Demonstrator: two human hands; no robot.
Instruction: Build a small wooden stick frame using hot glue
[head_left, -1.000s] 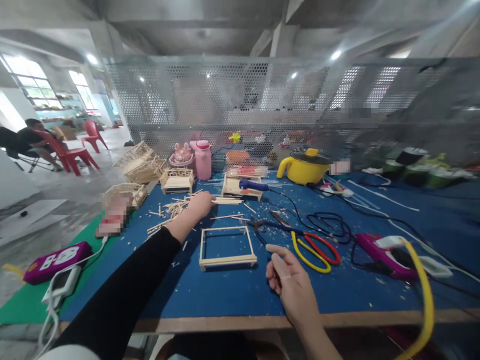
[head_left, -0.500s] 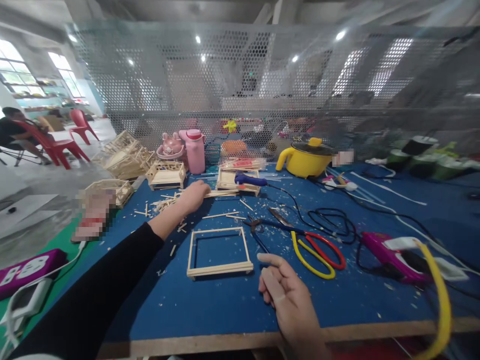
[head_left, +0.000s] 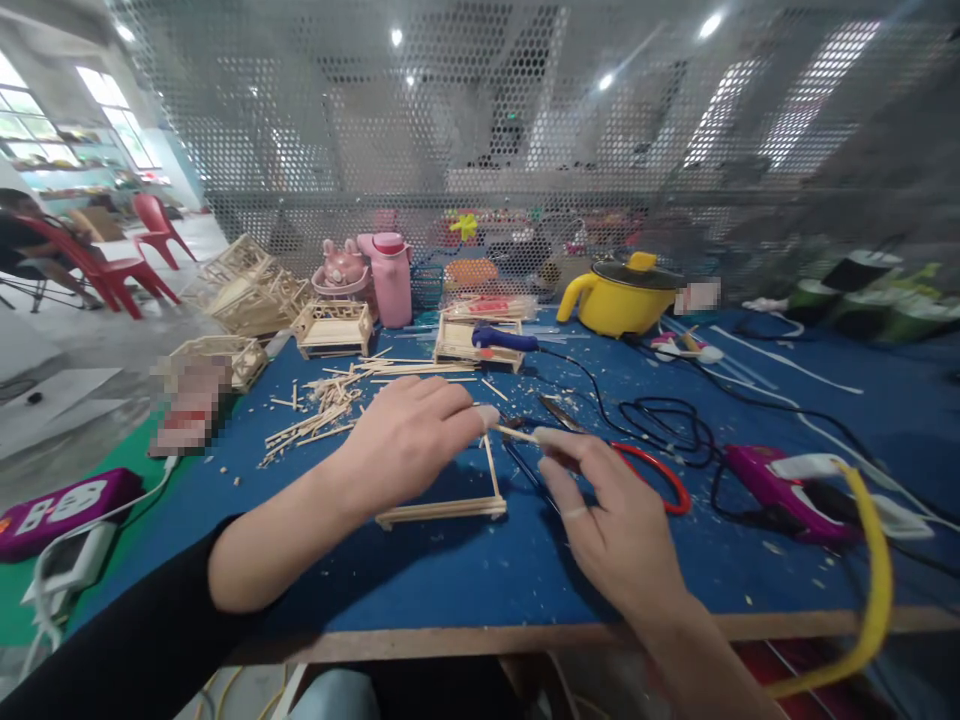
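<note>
LIGHT: moderate; overhead lamps, daylight from windows at far left | GLARE: faint streak near lamps | SHADOW: soft, on tabletop beneath left hand | CLARITY: background hazy through perforated screen; pixelated patches left and right | DISTORTION: wide-angle stretching toward edges

Stick, frame: matt wood; pot: glossy plastic.

Along the blue worktop's back edge, a pink jug stands left of centre and a yellow pot right of centre. A perforated screen rises behind. One purple power strip lies by the left edge, another towards the right. Beyond the left edge, a person sits near red chairs.
</note>
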